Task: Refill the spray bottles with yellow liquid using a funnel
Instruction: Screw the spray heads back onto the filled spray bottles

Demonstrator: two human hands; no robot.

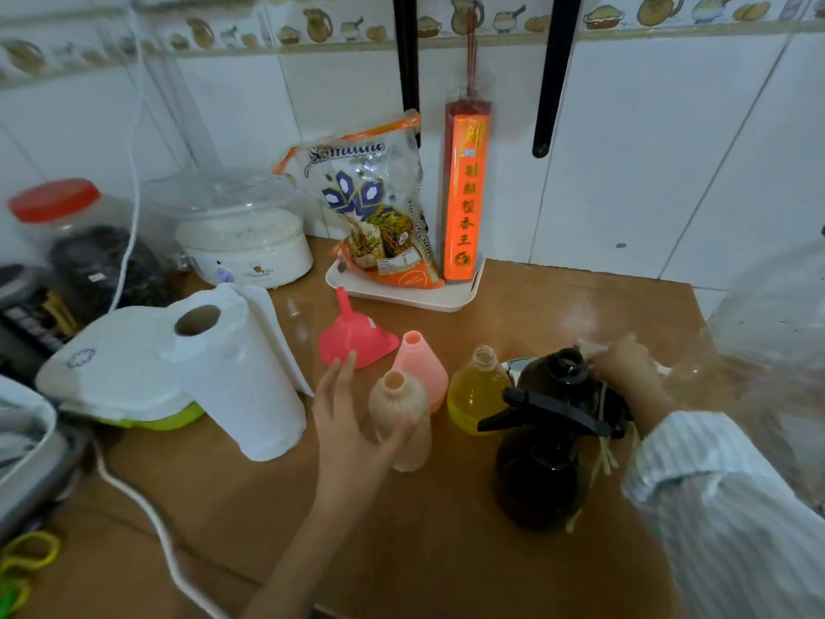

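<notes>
A pale ribbed bottle (402,417) stands uncapped on the wooden table (402,542); my left hand (346,422) cups its left side, thumb against its lower front. Behind it stand a pink cone-shaped bottle (424,364) and a small bottle of yellow liquid (475,395), both open. A red funnel (352,335) lies mouth-down just past my left fingertips. A dark brown spray bottle (549,440) with a black trigger stands front right. My right hand (622,361), blurred, holds a whitish object behind the dark bottle's neck.
A paper towel roll (236,373) stands left of my left hand. A white tray (402,294) with a rice bag (375,198) and an orange incense box (464,194) sits at the back. A large clear jug (777,314) is at the right edge.
</notes>
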